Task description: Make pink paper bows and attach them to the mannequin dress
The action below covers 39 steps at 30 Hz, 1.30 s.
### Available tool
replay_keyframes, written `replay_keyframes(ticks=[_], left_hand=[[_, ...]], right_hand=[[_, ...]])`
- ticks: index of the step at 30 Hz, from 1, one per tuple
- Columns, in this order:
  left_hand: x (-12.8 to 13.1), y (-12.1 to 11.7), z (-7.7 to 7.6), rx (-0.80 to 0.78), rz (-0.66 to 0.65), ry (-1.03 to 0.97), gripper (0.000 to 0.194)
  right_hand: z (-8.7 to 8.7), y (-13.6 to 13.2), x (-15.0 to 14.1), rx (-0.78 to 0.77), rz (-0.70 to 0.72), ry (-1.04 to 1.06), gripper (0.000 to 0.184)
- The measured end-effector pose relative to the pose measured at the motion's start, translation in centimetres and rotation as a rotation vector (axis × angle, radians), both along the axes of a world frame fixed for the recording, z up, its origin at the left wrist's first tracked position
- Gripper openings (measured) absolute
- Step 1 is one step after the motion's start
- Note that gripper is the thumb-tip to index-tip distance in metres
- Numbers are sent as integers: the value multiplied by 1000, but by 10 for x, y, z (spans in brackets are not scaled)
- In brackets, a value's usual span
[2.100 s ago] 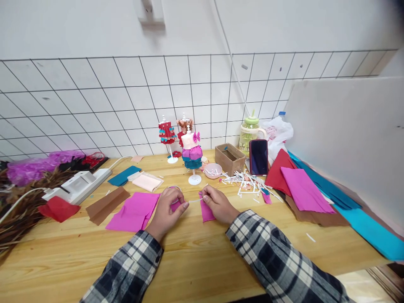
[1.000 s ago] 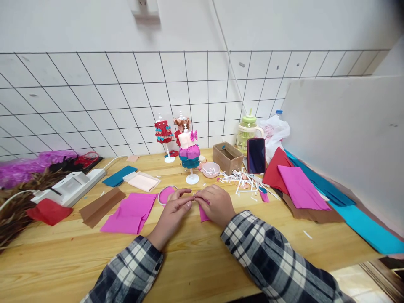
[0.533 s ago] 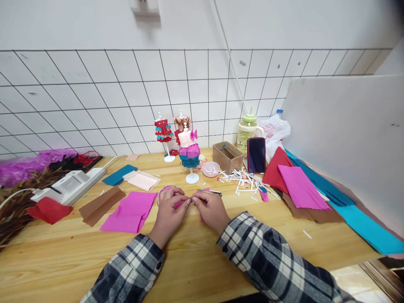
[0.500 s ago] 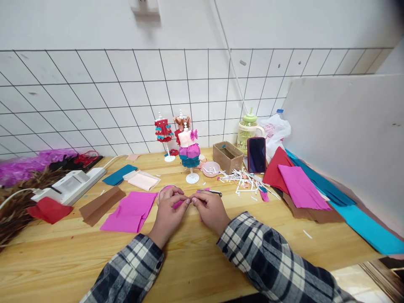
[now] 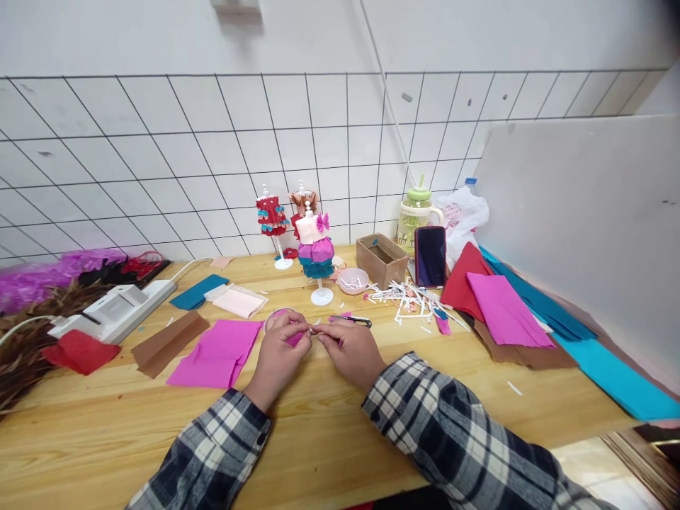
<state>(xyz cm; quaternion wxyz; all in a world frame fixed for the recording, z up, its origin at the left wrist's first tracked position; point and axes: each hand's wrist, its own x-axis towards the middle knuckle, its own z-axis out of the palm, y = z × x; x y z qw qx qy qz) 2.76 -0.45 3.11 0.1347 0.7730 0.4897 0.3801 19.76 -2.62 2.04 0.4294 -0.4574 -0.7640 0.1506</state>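
R hand (image 5: pixel 351 348) leftward, held bit (image 5: pixel 313 331) unclear

We could pass over the table (image 5: pixel 313 425) on the near side of our left hand (image 5: pixel 277 358) and right hand (image 5: pixel 355 350); beyond them, a doll stand (image 5: pixel 315 249) blocked us, and a tool (image 5: pixel 362 321) lay just past the right one.

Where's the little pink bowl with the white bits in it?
In the head view, the pink bowl sits just right of centre on the table, between the cardboard box and the mini dress form with the pink bow.
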Motion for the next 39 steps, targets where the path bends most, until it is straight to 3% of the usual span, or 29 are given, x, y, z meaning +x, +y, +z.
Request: replay_keyframes(ticks=[5,12,18,31,39], left_hand=[[1,-2,2,-10,-14,12,17],[-2,-4,2,16,27,-138,24],[-2,-4,3,30,28,-35,24],[1,-7,6,50,27,132,22],[2,-6,5,64,45,82,16]], right_hand=[[3,0,2,-3,-18,-4,23],[-2,0,-2,-13,27,-104,18],[6,-1,4,13,-84,8,16],[3,1,7,90,-76,-78,18],[2,0,6,131,-46,-101,22]])
